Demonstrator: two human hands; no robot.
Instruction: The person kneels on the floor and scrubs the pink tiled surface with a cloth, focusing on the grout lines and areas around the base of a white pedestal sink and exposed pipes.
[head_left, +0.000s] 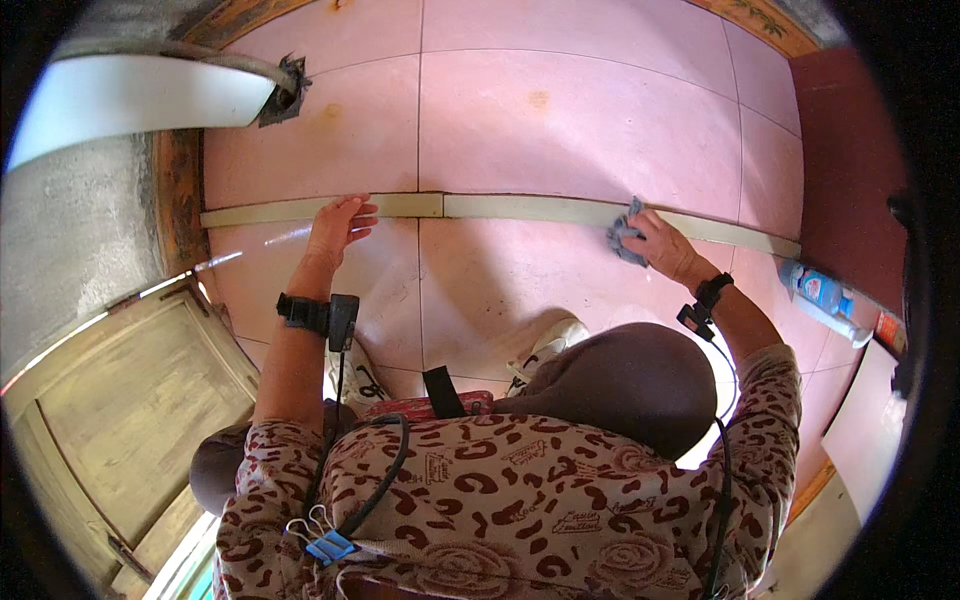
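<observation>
My right hand (661, 246) grips a crumpled grey-blue cloth (628, 236) at the right part of a pale strip (525, 208) that crosses the pink tiled floor (480, 292). Part of the cloth lies over the tile just below the strip. Over the left part of the strip is my left hand (343, 225), its fingers a little apart and nothing in them. Whether it touches the strip cannot be told. Both wrists wear black straps with small devices and cables.
A blue-labelled plastic bottle (819, 289) lies at the right, beside a dark red panel (847, 172). A wooden door (142, 420) stands at lower left. At upper left, a pipe enters a rough-edged hole (283, 101) beside a white panel (150, 94). My shoes (551, 341) rest on the tiles.
</observation>
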